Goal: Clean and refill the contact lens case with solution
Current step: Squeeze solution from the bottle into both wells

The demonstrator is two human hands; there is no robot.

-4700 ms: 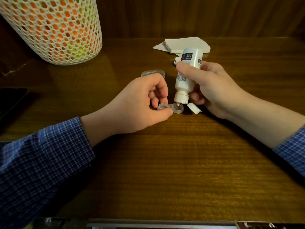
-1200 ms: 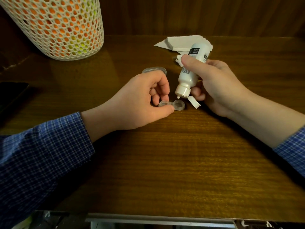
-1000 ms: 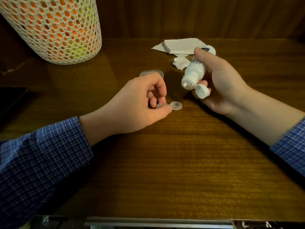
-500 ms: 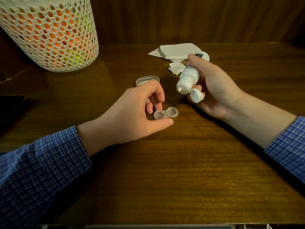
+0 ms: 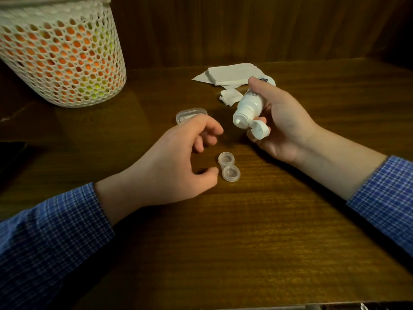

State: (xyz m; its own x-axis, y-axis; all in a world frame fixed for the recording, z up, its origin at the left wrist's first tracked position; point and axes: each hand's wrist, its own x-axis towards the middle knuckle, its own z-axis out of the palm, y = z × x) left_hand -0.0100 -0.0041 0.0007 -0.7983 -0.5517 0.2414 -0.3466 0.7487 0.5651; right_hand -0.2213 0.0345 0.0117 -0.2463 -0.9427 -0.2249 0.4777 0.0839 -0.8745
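Both hands hover low over the wooden tabletop (image 5: pixel 245 231). Her or his left hand (image 5: pixel 178 162) holds nothing, fingers loosely curled, the thumb tip just beside the contact lens case (image 5: pixel 229 167) without clearly touching it. That clear case lies flat on the wood with both wells uncovered, one well nearer the person than the other. The right hand (image 5: pixel 281 124) grips a white solution bottle (image 5: pixel 248 107), tilted with its nozzle pointing down and left, its flip cap (image 5: pixel 260 130) hanging open against the fingers. A clear oval lid (image 5: pixel 190 114) rests behind the left hand. Folded paper napkins (image 5: pixel 230 73) lie further back, and a white mesh basket (image 5: pixel 62 59) stands at the far left.
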